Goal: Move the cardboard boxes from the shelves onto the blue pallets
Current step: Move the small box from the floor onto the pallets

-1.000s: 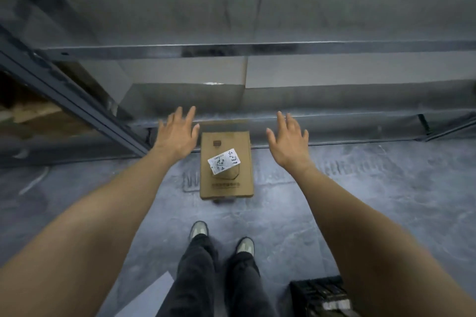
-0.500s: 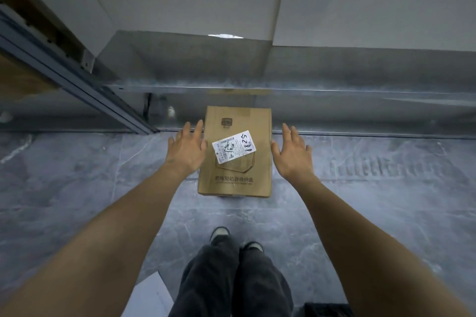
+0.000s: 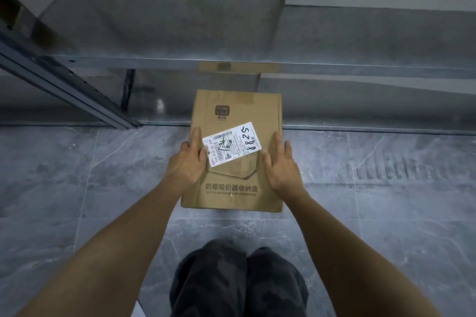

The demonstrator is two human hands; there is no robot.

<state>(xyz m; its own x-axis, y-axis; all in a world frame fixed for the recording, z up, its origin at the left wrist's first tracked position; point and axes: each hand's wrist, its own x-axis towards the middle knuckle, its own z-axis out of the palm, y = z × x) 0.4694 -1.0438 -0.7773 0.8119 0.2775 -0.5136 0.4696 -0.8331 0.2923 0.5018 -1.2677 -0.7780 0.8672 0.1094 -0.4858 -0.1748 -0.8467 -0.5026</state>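
Both hands have closed in since half a second ago, when they hovered apart on either side of the cardboard box (image 3: 233, 152); now they press against its two long sides. Held between them, the box shows its broad printed face upward, with its far end over the edge of the lowest shelf (image 3: 360, 100) and its near end over the grey marbled floor (image 3: 77, 188). Whether its underside rests on anything cannot be told. On the left side of the box, the left hand (image 3: 186, 166) lies with its thumb across the top face, touching the corner of the white shipping label (image 3: 231, 144), and its other fingers (image 3: 195, 136) wrap the left edge. On the right side, the right hand (image 3: 282, 166) mirrors it, thumb on the top face just beside the label and the fingers (image 3: 277, 140) stretched along the right edge. So the fingers of both hands are grasping the box. Stuck slantwise across the middle of the top, the label carries a barcode and handwritten numbers. A brown logo is printed at the far end, and a line of text runs near the near end. Farther back, a second cardboard piece (image 3: 239, 67) shows at the lip of the next shelf up. At the near edge, the person's dark trousers (image 3: 237, 283) fill the space between the forearms.
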